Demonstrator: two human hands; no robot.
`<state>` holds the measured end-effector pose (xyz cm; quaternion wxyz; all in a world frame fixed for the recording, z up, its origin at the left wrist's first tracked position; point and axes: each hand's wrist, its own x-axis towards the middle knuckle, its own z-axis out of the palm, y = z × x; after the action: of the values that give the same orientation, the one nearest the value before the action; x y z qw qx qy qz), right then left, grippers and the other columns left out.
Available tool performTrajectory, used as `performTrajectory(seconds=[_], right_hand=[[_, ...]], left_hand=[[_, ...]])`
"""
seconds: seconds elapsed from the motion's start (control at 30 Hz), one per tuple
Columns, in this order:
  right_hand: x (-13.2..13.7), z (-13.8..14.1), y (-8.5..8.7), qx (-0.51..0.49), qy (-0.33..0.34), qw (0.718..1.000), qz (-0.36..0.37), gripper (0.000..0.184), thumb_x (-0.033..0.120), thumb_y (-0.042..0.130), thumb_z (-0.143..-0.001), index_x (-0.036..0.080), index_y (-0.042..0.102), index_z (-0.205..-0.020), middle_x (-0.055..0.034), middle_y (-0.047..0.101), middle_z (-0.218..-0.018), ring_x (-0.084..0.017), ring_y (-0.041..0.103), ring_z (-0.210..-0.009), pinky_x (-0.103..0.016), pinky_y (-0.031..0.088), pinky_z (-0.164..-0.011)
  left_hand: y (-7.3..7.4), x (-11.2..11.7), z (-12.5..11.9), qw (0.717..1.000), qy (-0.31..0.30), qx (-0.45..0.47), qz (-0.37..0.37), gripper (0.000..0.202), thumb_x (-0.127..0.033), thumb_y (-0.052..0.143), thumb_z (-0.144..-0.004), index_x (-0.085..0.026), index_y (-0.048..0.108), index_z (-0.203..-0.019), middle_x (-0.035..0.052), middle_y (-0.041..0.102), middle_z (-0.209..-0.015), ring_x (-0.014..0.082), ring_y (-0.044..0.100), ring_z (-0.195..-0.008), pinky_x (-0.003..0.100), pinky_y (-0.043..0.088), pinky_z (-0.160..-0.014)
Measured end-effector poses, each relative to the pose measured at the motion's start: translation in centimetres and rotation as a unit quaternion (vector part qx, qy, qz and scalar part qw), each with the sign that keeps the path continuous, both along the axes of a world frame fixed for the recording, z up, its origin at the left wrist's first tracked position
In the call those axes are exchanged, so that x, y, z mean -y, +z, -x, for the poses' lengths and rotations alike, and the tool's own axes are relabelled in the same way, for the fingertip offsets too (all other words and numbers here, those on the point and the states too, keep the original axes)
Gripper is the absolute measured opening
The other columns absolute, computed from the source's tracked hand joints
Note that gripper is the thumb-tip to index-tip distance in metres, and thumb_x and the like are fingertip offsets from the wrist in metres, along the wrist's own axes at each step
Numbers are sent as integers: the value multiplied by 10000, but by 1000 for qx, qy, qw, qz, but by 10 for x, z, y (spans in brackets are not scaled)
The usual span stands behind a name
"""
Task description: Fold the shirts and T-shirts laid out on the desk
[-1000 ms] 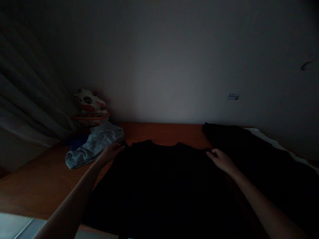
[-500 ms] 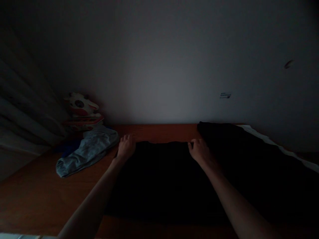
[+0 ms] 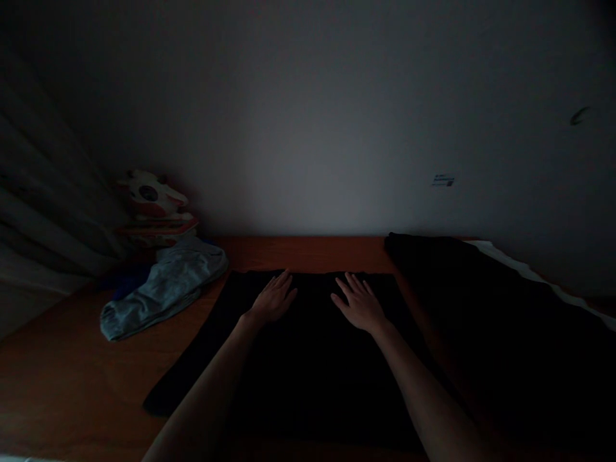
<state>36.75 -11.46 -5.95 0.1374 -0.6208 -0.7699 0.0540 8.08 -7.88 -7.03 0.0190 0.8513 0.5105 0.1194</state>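
A black garment (image 3: 312, 366) lies spread on the wooden tabletop (image 3: 62, 378) in front of me; the dark picture hides its exact kind. My left hand (image 3: 274, 299) rests flat on the upper left part of it, fingers stretched out toward the wall. On the upper right part lies my right hand (image 3: 359, 303), palm down with fingers spread. Neither hand grips the fabric. The garment's far edge runs nearly straight just beyond my fingertips, and its lower left corner flares out past my left forearm.
To the right lies more black cloth (image 3: 505, 321) with a white cloth (image 3: 513, 263) along its far edge. On the left are a grey garment (image 3: 168, 285), a blue cloth (image 3: 132, 281) and a cow-shaped toy (image 3: 153, 196). A wall (image 3: 308, 141) stands behind, a curtain (image 3: 43, 212) at left.
Both hands have let go of the garment's far corners and moved inward, now flat on the cloth. The garment's left and right sides now show beyond my hands.
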Motion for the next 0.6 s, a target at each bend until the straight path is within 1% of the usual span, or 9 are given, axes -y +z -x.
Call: performTrajectory(seconds=[0.1, 0.17, 0.23, 0.3, 0.37, 0.43, 0.5, 0.6], right_hand=[[-7, -21, -2, 4, -45, 999, 13, 668, 561, 357, -1014, 166, 398, -1551, -168, 294, -1644, -286, 217, -1541, -543, 137, -1231], [-11, -26, -4, -3, -55, 998, 22, 669, 553, 354, -1015, 154, 393, -1552, -173, 297, -1642, -285, 215, -1542, -549, 152, -1228], [-12, -28, -5, -14, -49, 998, 21, 659, 547, 366, -1012, 161, 406, -1544, -165, 305, -1641, -277, 227, -1539, -537, 162, -1230], [-13, -29, -5, -29, -44, 998, 18, 637, 536, 384, -1009, 173, 432, -1529, -155, 324, -1637, -271, 242, -1535, -529, 172, -1230], [-13, -31, -5, -43, -39, 998, 16, 605, 516, 402, -1008, 180, 465, -1508, -149, 355, -1625, -267, 268, -1527, -518, 187, -1229], [-13, -34, -6, -58, -34, 998, 4, 574, 493, 423, -1006, 177, 503, -1479, -152, 382, -1612, -264, 301, -1514, -497, 205, -1227], [-13, -36, -7, -69, -47, 996, -19, 541, 463, 454, -996, 164, 545, -1438, -166, 409, -1595, -277, 336, -1498, -488, 235, -1217], [-12, -37, -10, -79, -109, 989, -58, 496, 408, 491, -970, 132, 595, -1369, -196, 496, -1520, -302, 424, -1436, -478, 301, -1183]], left_hand=[[1, -4, 37, 997, 74, -20, -14, 654, -466, 280, -1024, -50, 410, -1512, 221, 304, -1626, 302, 289, -1520, 515, 226, -1240], [1, -5, 51, 992, 124, -31, -15, 654, -466, 299, -1013, -61, 415, -1513, 217, 307, -1626, 320, 295, -1515, 567, 235, -1226], [1, -7, 59, 989, 143, -30, -5, 652, -471, 312, -1001, -84, 425, -1513, 195, 295, -1637, 332, 308, -1508, 595, 257, -1211], [0, -10, 63, 989, 145, -14, -1, 651, -466, 328, -987, -77, 449, -1495, 186, 319, -1632, 326, 319, -1504, 565, 280, -1213], [-1, -13, 69, 988, 151, 15, -17, 638, -451, 354, -965, -64, 496, -1452, 189, 386, -1602, 308, 357, -1491, 504, 312, -1214], [-4, -16, 78, 984, 169, 39, -41, 632, -439, 361, -941, -38, 540, -1394, 210, 471, -1545, 301, 427, -1452, 458, 356, -1196], [-7, -18, 86, 978, 190, 48, -66, 644, -444, 351, -914, -14, 570, -1339, 234, 534, -1484, 317, 494, -1400, 462, 384, -1177], [-12, -17, 93, 970, 220, 42, -95, 666, -466, 344, -865, -9, 601, -1275, 254, 592, -1410, 349, 530, -1358, 494, 396, -1160]])
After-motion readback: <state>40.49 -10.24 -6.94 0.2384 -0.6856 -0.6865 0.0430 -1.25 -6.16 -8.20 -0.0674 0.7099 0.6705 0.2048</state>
